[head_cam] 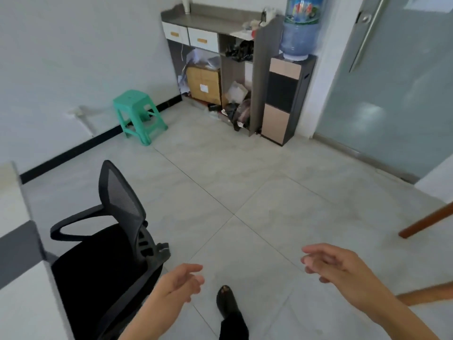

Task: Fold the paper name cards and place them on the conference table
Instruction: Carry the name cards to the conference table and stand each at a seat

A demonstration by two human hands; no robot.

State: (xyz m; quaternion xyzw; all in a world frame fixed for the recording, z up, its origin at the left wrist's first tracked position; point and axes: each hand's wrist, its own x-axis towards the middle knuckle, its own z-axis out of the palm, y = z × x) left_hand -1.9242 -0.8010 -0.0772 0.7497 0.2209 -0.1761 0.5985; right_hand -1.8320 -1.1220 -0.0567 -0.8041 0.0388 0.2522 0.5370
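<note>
Name cards: none in view, neither in my grips nor on the bench corner that shows; I judge I am between stations
Left grip (180, 282): released, fingers loosely extended, holding nothing
Right grip (343, 268): released likewise, empty, free to take a card
Bench (14, 241): only a pale corner, far left
Office chair (117, 241): black, just beside the bench
Floor (245, 180): tiled; my shoe (226, 300) below the grips suggests walking

Open tiled floor (257, 192) ahead; office chair (115, 241) blocks left, wooden leg (426, 220) right.
</note>
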